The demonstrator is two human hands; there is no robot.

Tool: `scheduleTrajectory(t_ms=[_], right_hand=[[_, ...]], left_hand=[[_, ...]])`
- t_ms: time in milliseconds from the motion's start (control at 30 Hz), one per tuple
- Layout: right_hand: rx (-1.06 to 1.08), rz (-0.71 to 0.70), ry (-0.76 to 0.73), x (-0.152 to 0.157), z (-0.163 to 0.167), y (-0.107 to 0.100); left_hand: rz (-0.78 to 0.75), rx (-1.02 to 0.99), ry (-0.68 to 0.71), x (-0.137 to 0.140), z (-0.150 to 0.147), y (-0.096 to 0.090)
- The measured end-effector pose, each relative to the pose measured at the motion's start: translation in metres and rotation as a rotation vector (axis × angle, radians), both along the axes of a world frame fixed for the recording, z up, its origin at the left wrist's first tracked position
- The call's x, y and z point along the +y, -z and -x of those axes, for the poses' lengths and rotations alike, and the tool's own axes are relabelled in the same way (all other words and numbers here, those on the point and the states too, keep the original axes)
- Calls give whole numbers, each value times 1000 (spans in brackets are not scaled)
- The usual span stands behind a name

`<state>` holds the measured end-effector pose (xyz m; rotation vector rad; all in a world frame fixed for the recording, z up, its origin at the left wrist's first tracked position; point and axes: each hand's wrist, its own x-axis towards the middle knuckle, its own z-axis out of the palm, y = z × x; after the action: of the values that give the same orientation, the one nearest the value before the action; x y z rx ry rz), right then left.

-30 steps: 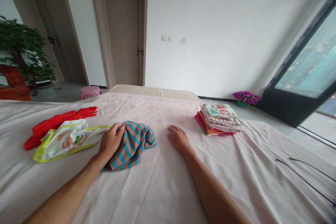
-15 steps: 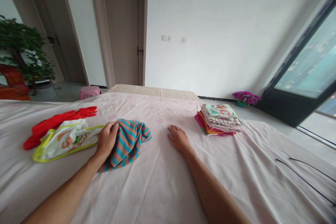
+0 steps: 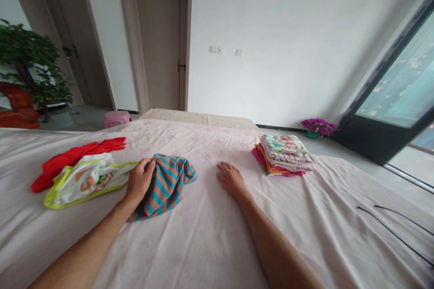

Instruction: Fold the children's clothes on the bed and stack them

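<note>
My left hand [image 3: 140, 181] pinches the upper left edge of a blue and brown striped cloth [image 3: 167, 185], which lies crumpled on the pale pink sheet [image 3: 206, 235]. Left of that hand is a white printed cloth [image 3: 95, 178] with yellow-green edging, partly hidden by the hand. A bright red cloth [image 3: 73, 160] lies rumpled behind it. My right hand [image 3: 232, 178] rests palm down on the sheet with its fingers stretched out, holding nothing. To its right sits a neat stack of folded cloths [image 3: 285, 153], a white printed one on top and orange and magenta ones underneath.
Two thin black cords [image 3: 393, 232] lie at the right. Beyond the sheet stand a pink stool [image 3: 117, 118], a pot of purple flowers [image 3: 318, 127] and a leafy plant [image 3: 30, 63]. A beige padded surface [image 3: 200, 118] borders the far edge.
</note>
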<state>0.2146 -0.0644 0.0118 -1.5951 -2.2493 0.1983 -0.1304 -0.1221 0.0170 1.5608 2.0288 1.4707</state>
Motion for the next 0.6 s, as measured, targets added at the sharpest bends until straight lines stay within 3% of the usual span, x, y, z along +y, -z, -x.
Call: scheduleTrajectory(t_ms=[600], right_hand=[[2,-8,-9,0,0,1]], left_hand=[[-18,7,22,-2,-4,-4]])
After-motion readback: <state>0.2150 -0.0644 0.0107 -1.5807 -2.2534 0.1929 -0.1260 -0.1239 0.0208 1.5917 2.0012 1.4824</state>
